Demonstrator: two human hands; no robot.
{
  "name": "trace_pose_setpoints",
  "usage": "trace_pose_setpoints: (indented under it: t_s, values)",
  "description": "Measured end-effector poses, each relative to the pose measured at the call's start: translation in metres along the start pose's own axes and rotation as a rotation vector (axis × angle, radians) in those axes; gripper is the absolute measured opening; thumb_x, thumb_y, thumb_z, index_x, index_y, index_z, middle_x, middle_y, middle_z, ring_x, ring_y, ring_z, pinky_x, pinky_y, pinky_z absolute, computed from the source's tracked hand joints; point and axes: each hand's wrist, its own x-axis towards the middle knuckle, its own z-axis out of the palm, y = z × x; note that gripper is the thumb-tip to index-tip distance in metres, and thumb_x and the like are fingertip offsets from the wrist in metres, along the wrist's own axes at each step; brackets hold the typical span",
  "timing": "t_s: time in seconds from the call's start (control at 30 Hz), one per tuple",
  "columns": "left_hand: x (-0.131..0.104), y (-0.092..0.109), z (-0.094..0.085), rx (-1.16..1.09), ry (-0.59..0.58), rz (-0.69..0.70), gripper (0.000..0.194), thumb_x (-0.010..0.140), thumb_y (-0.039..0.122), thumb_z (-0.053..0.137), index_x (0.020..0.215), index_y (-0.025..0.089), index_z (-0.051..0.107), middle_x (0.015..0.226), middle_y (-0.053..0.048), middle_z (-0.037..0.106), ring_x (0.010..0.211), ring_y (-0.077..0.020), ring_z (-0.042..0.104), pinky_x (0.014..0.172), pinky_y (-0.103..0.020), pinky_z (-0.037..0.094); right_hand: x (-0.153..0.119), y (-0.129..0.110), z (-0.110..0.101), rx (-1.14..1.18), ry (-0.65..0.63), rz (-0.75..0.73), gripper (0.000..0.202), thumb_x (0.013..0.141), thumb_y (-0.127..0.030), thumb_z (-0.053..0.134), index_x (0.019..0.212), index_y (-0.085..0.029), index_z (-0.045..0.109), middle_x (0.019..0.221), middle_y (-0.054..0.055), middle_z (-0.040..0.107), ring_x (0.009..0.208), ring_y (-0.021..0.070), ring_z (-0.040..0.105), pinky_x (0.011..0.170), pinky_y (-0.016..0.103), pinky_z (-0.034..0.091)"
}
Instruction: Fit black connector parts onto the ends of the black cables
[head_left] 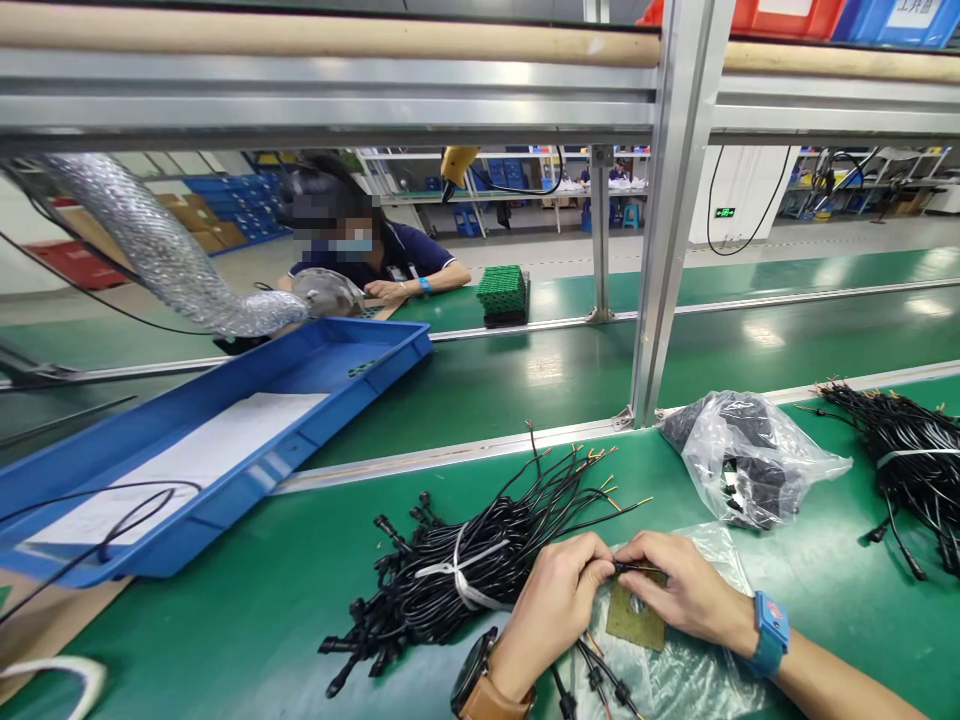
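A thin black cable (624,567) sits nearly level, pinched between fingers (597,574).

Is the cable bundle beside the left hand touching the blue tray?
Apart: the head view shows green tabletop between the cable bundle and the blue tray.

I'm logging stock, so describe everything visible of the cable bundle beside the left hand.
The bundle is many thin black cables, looped and laid on the green table, bound near the middle by a white tie. Black connectors cluster at its end toward the picture's lower left; at the other end, loose ends with orange-looking tips fan out. The left hand overlaps its edge in view; whether they touch is hard to tell.
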Motion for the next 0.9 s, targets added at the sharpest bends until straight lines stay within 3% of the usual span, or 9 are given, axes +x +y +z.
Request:
trace_pose_setpoints:
  t_s: [0.13,0.23,0.3,0.37,0.47,0.53,0.67,0.77,0.9]
  values:
    - [0.000,0.002,0.003,0.013,0.001,0.003,0.021,0.095,0.019,0.046,0.075,0.020,0.053,0.074,-0.001,0.063,0.071,-0.0160,0.057,0.067,-0.026,0.037,0.001,-0.002,0.006,0.004,0.055,-0.021,0.029,0.108,-0.038,0.049,0.100,-0.018,0.069,0.084,0.006,0.069,0.071,0.0175,0.064,0.065,0.027,0.048]
    - [0.000,0.008,-0.002,0.055,-0.023,0.004,0.020,0.093,0.019,0.047,0.075,0.020,0.054,0.073,-0.001,0.063,0.069,-0.0163,0.056,0.066,-0.027,0.037,0.005,-0.007,-0.004,-0.008,0.001,-0.047,0.032,0.108,-0.044,0.050,0.105,-0.018,0.069,0.086,0.006,0.070,0.073,0.0182,0.066,0.066,0.028,0.049]
    - [-0.002,0.013,-0.012,0.090,-0.072,0.000,0.017,0.091,0.018,0.050,0.075,0.020,0.057,0.074,0.000,0.065,0.070,-0.0163,0.056,0.067,-0.027,0.037,0.008,-0.009,-0.021,-0.048,0.018,-0.081,0.033,0.107,-0.047,0.054,0.109,-0.018,0.068,0.085,0.007,0.070,0.073,0.0191,0.066,0.066,0.028,0.050]
    - [-0.006,0.016,-0.024,0.105,-0.158,-0.003,0.014,0.087,0.015,0.054,0.076,0.020,0.061,0.076,0.001,0.067,0.072,-0.0159,0.057,0.070,-0.027,0.039,0.009,-0.008,-0.045,-0.119,0.152,-0.071,0.033,0.108,-0.045,0.051,0.101,-0.018,0.068,0.080,0.006,0.069,0.069,0.0190,0.064,0.064,0.029,0.049]
    - [-0.011,0.018,-0.036,0.074,-0.297,0.000,0.013,0.081,0.012,0.060,0.072,0.020,0.064,0.076,0.002,0.068,0.074,-0.0153,0.059,0.073,-0.026,0.042,0.007,0.003,-0.083,-0.316,0.375,0.092,0.047,0.109,-0.038,0.041,0.070,-0.020,0.058,0.061,0.002,0.058,0.054,0.0164,0.055,0.056,0.028,0.041]
    - [-0.010,0.017,-0.034,0.037,-0.313,0.021,0.020,0.082,0.014,0.062,0.063,0.019,0.059,0.072,0.001,0.066,0.075,-0.0159,0.060,0.073,-0.026,0.045,0.004,0.016,-0.103,-0.564,0.388,0.273,0.051,0.107,-0.037,0.043,0.059,-0.021,0.047,0.051,-0.001,0.049,0.047,0.0155,0.048,0.052,0.030,0.033]
    - [-0.004,0.010,-0.011,0.058,-0.111,0.083,0.026,0.091,0.016,0.057,0.066,0.019,0.054,0.087,-0.005,0.067,0.090,-0.0203,0.063,0.082,-0.032,0.050,0.001,0.037,-0.113,-1.044,0.122,0.624,0.030,0.103,-0.021,0.051,0.075,-0.018,0.060,0.074,0.006,0.065,0.065,0.0208,0.063,0.057,0.031,0.035]
    - [0.000,-0.001,0.011,0.175,0.063,0.110,0.017,0.095,0.013,0.049,0.089,0.018,0.063,0.114,-0.012,0.066,0.114,-0.0266,0.060,0.096,-0.043,0.052,0.002,0.042,-0.104,-1.104,-0.016,0.652,0.012,0.097,-0.008,0.057,0.092,-0.014,0.066,0.100,0.011,0.068,0.086,0.0242,0.068,0.061,0.030,0.040]
    - [0.002,-0.016,0.031,0.296,0.158,0.120,0.034,0.095,0.009,0.045,0.125,0.017,0.059,0.136,-0.015,0.060,0.128,-0.0298,0.053,0.108,-0.052,0.048,0.003,0.040,-0.098,-1.089,-0.070,0.677,0.008,0.097,-0.009,0.060,0.100,-0.013,0.066,0.104,0.011,0.065,0.084,0.0240,0.070,0.060,0.029,0.040]
